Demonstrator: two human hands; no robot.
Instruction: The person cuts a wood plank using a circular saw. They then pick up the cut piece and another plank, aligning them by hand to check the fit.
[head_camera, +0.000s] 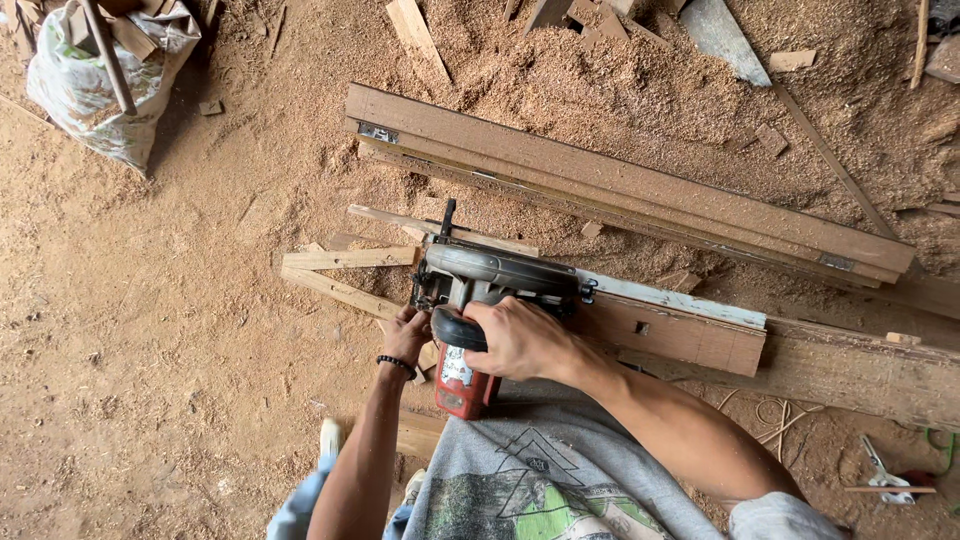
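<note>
A red and grey circular saw (478, 300) sits at the left end of a brown plank (690, 335) with a pale painted edge. My right hand (520, 338) is closed around the saw's black handle. My left hand (405, 335), with a dark bead bracelet at the wrist, rests at the saw's left side by its base; whether it grips anything is hard to tell. Thin wood offcuts (345, 260) lie on the ground just left of the saw.
Long brown frame boards (620, 185) lie beyond the saw on heaps of sawdust. A white sack (105, 70) of scraps stands at the top left. A thick beam (860, 370) lies to the right, with pliers (885, 478) near it.
</note>
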